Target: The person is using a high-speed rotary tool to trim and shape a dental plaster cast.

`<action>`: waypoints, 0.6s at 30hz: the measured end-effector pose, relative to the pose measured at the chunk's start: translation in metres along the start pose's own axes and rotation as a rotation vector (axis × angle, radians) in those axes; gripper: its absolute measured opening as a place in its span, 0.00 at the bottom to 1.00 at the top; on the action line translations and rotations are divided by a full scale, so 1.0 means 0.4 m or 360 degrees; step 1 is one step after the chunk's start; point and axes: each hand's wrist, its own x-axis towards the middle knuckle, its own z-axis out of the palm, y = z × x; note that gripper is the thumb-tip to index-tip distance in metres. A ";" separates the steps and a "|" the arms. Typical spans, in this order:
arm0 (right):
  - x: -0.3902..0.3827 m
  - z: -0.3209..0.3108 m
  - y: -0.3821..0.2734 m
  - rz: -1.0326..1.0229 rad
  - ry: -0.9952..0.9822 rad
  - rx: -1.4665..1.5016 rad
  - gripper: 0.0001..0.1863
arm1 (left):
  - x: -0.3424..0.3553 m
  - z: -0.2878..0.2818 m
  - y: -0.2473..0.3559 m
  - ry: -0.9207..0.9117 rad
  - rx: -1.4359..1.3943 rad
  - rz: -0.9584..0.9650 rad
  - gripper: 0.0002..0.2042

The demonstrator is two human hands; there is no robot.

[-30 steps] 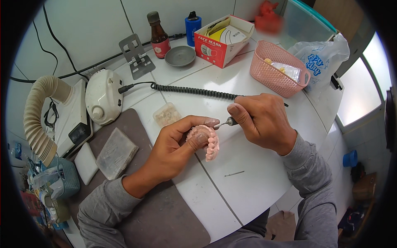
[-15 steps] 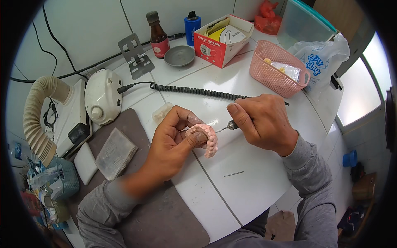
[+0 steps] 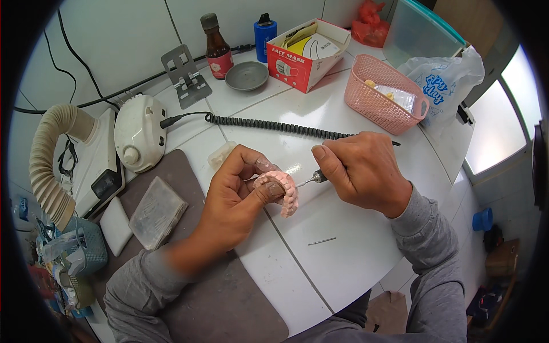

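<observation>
Pinched between thumb and fingers of my left hand (image 3: pixel 240 191) is a pink dental cast (image 3: pixel 290 197), an arch with a row of teeth along its outer edge. My right hand (image 3: pixel 363 171) is wrapped round a rotary handpiece (image 3: pixel 320 175), most of its body hidden by the fingers. Its thin metal bur (image 3: pixel 303 183) meets the outer side of the cast, or comes very close to it. A coiled black cord (image 3: pixel 274 127) runs from behind the right hand to a white control unit (image 3: pixel 140 134). One loose bur (image 3: pixel 322 241) lies on the white tiled table below the hands.
At the left stand a dust extractor hose (image 3: pixel 48 157) and a clear flat box (image 3: pixel 158 212) on a brown mat (image 3: pixel 229 291). Towards the back are a grey dish (image 3: pixel 246 76), a brown bottle (image 3: pixel 217 51), a red mask box (image 3: pixel 297 66) and a pink basket (image 3: pixel 377 97).
Both hands keep their grips and nearly the same places. The whole view has shifted very slightly; the bur stays at the cast's outer side.
</observation>
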 end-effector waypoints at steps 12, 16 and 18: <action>0.000 0.001 -0.003 0.0001 -0.0030 -0.0027 0.25 | 0.000 -0.001 0.004 -0.0049 0.0011 0.0002 0.11; -0.001 0.004 0.001 -0.0006 -0.0008 -0.0025 0.25 | -0.001 0.004 0.007 -0.0020 0.0038 0.0000 0.10; -0.001 0.004 0.001 -0.0008 -0.0003 -0.0022 0.24 | 0.000 0.006 0.009 -0.0010 0.0028 0.0002 0.09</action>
